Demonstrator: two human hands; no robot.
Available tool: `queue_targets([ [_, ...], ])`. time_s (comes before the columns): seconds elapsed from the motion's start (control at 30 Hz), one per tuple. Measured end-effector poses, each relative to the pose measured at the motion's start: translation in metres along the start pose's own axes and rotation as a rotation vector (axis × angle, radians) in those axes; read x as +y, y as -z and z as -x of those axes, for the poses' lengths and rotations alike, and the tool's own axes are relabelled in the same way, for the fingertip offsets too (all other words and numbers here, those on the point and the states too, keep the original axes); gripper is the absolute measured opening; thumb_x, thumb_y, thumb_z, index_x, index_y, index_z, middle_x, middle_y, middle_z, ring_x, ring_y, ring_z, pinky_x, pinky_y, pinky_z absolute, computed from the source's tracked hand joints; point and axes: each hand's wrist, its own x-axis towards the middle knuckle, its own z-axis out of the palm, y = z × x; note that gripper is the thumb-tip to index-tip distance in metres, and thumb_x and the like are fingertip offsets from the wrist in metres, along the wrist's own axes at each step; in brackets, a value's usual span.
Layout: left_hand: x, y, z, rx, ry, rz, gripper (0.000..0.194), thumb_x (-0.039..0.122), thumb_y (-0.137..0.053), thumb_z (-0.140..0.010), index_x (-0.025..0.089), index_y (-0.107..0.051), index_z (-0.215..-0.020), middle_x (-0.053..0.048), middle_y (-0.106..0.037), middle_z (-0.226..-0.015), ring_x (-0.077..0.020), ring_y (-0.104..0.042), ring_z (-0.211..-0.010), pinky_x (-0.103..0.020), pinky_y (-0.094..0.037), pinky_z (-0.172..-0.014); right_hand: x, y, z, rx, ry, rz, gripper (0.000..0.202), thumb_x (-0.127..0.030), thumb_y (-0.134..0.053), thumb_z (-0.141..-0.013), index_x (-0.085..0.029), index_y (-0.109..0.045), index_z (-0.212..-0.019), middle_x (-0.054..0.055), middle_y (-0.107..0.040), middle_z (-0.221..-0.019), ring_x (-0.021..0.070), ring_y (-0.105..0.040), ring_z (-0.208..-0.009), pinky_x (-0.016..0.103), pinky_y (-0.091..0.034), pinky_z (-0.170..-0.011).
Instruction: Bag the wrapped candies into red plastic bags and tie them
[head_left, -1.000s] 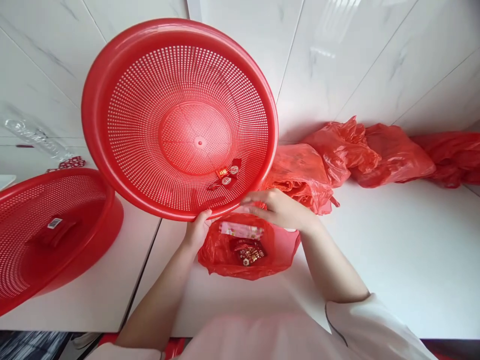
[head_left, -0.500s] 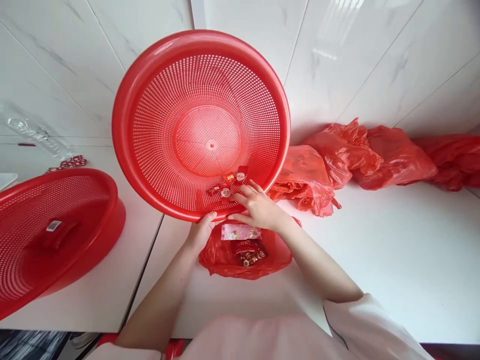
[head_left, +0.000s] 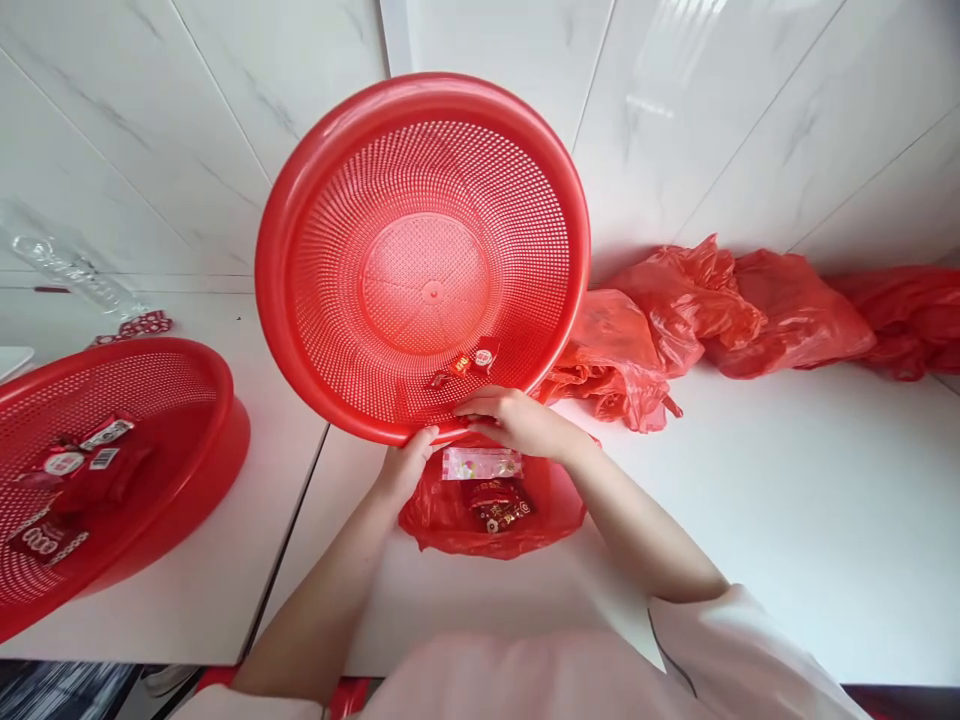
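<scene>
My left hand (head_left: 409,462) grips the near rim of a round red perforated plastic basket (head_left: 574,200), which is tilted so that its inside faces me. At the same rim my right hand (head_left: 514,420) curls its fingers inward, closed on a small red-wrapped candy that they mostly cover. Beyond those fingertips a few small wrapped candies (head_left: 485,355) lie at the bottom of the slope. Directly below both hands an opened red plastic bag (head_left: 559,505) rests on the table, holding a pink packet (head_left: 481,463) and dark red wrapped snacks (head_left: 499,503).
A second red basket (head_left: 214,440) stands at the left with several red packets (head_left: 105,470) in it. Several filled red bags (head_left: 795,310) line the tiled wall on the right. A clear plastic bottle (head_left: 75,275) lies at the back left of the white table (head_left: 787,520).
The held basket has shifted slightly right. A candy with a round white label is now out of sight near my right fingers. More packets have appeared in the left basket.
</scene>
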Motion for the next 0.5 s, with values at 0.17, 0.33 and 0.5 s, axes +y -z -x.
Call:
queue_targets([
  [0.17,0.010,-0.008,0.001,-0.063,-0.018,0.044,0.041,0.019,-0.061,-0.079,0.020,-0.065,-0.120,-0.008,-0.070,-0.118,-0.0293,-0.063,-0.114,-0.047,-0.052,-0.097,-0.005,0.017,0.008,0.073,-0.199,-0.250,0.038,-0.032,-0.054,-0.095,-0.017,-0.063,-0.128,0.006,-0.075,-0.097,0.0181,-0.070,-0.086,0.035,-0.055,-0.082],
  [0.33,0.011,-0.009,0.000,-0.041,0.019,0.071,0.037,0.020,-0.061,-0.078,0.014,-0.067,-0.114,-0.012,-0.071,-0.116,-0.0313,-0.064,-0.113,-0.049,-0.051,-0.098,-0.024,0.026,0.013,0.010,-0.190,-0.508,0.039,-0.033,-0.057,-0.093,-0.021,-0.061,-0.130,0.007,-0.069,-0.120,0.0197,-0.067,-0.107,0.037,-0.054,-0.093],
  [0.5,0.007,-0.007,-0.001,-0.014,0.001,0.028,0.039,0.020,-0.065,-0.076,0.018,-0.066,-0.115,-0.009,-0.071,-0.117,-0.0301,-0.066,-0.110,-0.047,-0.053,-0.095,-0.033,0.026,0.013,0.058,-0.194,-0.630,0.036,-0.038,-0.052,-0.096,-0.021,-0.060,-0.127,0.007,-0.067,-0.124,0.0199,-0.065,-0.111,0.039,-0.053,-0.097],
])
